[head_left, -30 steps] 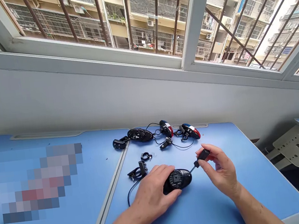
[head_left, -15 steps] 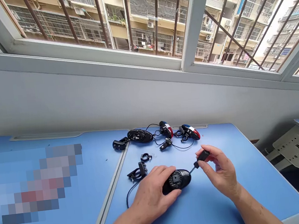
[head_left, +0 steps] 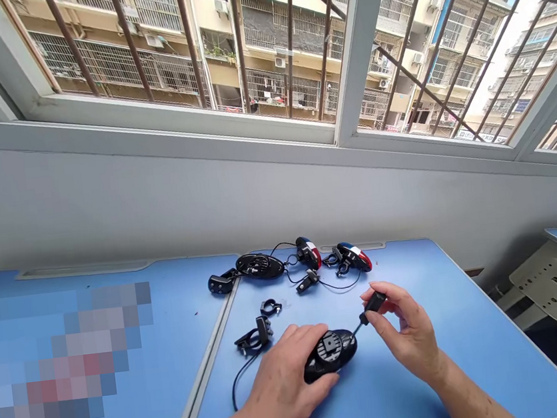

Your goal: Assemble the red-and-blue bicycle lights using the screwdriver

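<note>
My left hand (head_left: 294,371) is closed around the left end of a black oval bicycle horn (head_left: 343,356), which lies underside up on the blue table. A round ribbed mount shows on its upward face. In my right hand (head_left: 405,329) is a screwdriver (head_left: 373,305) with a black handle, pinched between thumb and fingers. Its shaft slants down to the right end of the horn, where the tip meets the casing. A cable runs from beneath my left hand to a black handlebar switch (head_left: 263,331). Behind that lies a loose black clamp ring (head_left: 270,308).
Along the back lie another black horn (head_left: 259,266) and two horns with blue, white and red fronts (head_left: 308,252), (head_left: 354,256), cabled to small switches (head_left: 307,281). A seam (head_left: 201,372) divides the blue tables. A blurred patch (head_left: 70,367) covers something at left. A barred window stands behind.
The camera view has tilted slightly, so the table items appear lower. Both hands keep their hold, and the screwdriver tip stays at the horn's right end.
</note>
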Demonstrator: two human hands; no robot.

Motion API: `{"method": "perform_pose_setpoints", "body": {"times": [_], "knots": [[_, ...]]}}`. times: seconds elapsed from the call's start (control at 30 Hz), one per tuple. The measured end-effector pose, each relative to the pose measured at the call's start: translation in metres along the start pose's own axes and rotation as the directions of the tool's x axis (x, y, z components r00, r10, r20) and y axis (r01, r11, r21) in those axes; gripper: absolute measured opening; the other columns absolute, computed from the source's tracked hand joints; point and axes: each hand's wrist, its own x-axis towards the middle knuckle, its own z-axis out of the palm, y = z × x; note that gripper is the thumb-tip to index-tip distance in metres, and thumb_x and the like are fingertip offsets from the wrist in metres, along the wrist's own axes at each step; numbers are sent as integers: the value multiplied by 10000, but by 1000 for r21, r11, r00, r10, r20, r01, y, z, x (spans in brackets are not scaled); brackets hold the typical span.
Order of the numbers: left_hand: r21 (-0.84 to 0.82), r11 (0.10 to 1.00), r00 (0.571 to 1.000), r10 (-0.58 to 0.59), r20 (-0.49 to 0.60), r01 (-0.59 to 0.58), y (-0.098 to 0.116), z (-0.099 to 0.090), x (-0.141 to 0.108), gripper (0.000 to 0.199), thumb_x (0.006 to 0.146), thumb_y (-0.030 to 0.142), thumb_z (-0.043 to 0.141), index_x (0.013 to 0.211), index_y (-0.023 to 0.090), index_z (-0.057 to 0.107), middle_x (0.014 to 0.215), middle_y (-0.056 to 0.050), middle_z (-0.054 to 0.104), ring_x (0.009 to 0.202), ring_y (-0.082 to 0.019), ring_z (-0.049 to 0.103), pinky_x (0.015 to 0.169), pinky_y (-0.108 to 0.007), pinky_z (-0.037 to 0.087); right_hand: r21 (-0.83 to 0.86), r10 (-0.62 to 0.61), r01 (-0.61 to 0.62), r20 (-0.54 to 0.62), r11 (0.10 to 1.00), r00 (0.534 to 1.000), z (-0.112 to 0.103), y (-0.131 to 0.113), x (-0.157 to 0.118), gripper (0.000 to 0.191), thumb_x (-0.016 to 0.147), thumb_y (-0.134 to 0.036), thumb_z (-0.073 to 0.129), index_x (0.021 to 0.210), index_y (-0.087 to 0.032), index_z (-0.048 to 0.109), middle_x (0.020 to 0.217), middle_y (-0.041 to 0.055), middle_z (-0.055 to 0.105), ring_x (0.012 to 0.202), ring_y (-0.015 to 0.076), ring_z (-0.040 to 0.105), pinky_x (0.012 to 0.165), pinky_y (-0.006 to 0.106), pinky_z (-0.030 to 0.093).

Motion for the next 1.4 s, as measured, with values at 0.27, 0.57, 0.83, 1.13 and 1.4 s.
{"method": "perform_pose_setpoints", "body": {"times": [0.27,0.57,0.83,1.13,1.4], "knots": [[-38,999,999,-2,34,3,2,-6,2,408,662,148,625,1059,239,596,1006,-31,686,902,-257,586,754,-346,473,-19,-52,51,-16,998,999,-4,-7,11,313,851,-142,595,1139,-265,579,895,44,612,766,163,584,545,274,546],[-75,997,999,-5,45,9,2,-7,0,427,651,135,629,1061,247,595,1004,-18,680,904,-246,582,775,-338,474,8,-56,56,41,998,998,-4,-4,6,413,875,-77,495,1243,-266,503,979,67,663,846,184,634,611,310,569],[-61,998,998,33,47,-30,-9,2,1,464,643,197,694,1088,247,575,1028,-34,659,932,-262,564,780,-351,469,22,-110,109,22,994,994,-1,-5,9,336,854,-105,568,1144,-273,552,927,56,628,842,180,606,540,262,555],[-28,998,998,59,-13,-59,-8,5,0,393,668,178,680,1044,243,587,952,-24,662,872,-246,579,743,-335,477,96,-25,18,73,995,997,-4,-4,5,325,889,-102,514,1164,-273,543,972,52,664,834,170,635,615,294,579],[-80,995,999,51,9,-51,-3,-2,0,406,683,193,649,1082,248,606,998,-37,684,913,-253,594,780,-347,488,31,-25,24,21,999,999,-4,-6,10,267,863,-177,583,1117,-258,569,970,57,617,842,176,603,591,287,566]]}}
